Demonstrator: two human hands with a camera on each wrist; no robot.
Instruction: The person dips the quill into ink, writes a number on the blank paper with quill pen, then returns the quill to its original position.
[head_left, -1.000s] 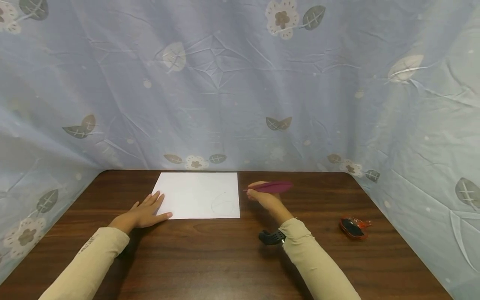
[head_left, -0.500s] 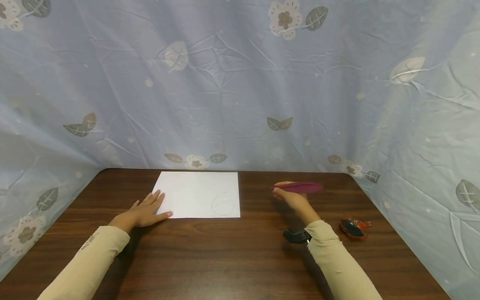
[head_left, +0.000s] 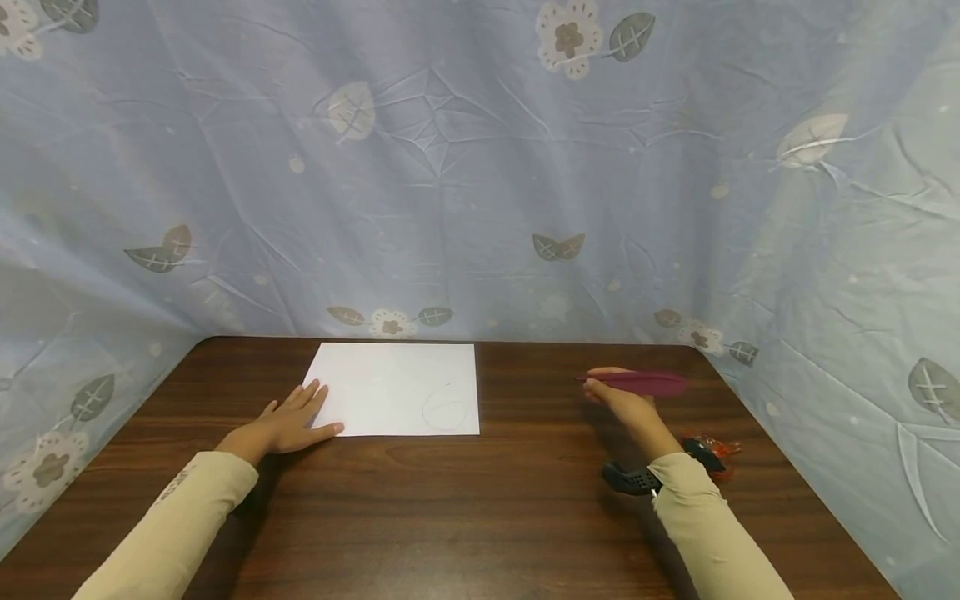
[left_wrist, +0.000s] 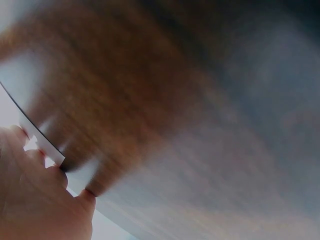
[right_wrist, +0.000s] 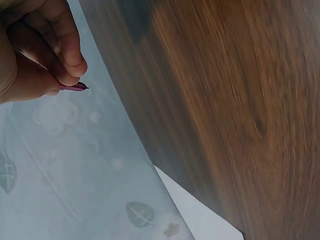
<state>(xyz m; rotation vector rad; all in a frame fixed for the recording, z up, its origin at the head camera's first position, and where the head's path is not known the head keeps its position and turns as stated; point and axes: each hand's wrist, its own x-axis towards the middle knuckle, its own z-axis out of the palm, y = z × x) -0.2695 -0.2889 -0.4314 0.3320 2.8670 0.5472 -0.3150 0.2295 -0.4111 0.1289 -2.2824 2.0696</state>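
A white sheet of paper (head_left: 390, 387) lies at the far side of the table, with a faint thin line curling like a 6 near its lower right corner. My left hand (head_left: 288, 423) rests flat on its left edge, fingers spread. Well to the right of the sheet, my right hand (head_left: 622, 400) pinches a maroon feather pen (head_left: 648, 383) between thumb and fingers, held above the table. In the right wrist view the dark tip of the feather pen (right_wrist: 75, 87) pokes out past the fingertips, touching nothing. The left wrist view shows the left hand (left_wrist: 45, 200) at the sheet's edge.
A small black item with orange-red edges (head_left: 708, 457) lies on the right of the brown wooden table (head_left: 420, 517), partly hidden by the right wrist and its black strap (head_left: 630, 479). A pale blue patterned curtain (head_left: 450, 192) stands around the back and sides.
My right hand has moved right, away from the paper, carrying the feather pen; its wrist now partly covers the black and orange item. The left hand and the sheet have stayed put.
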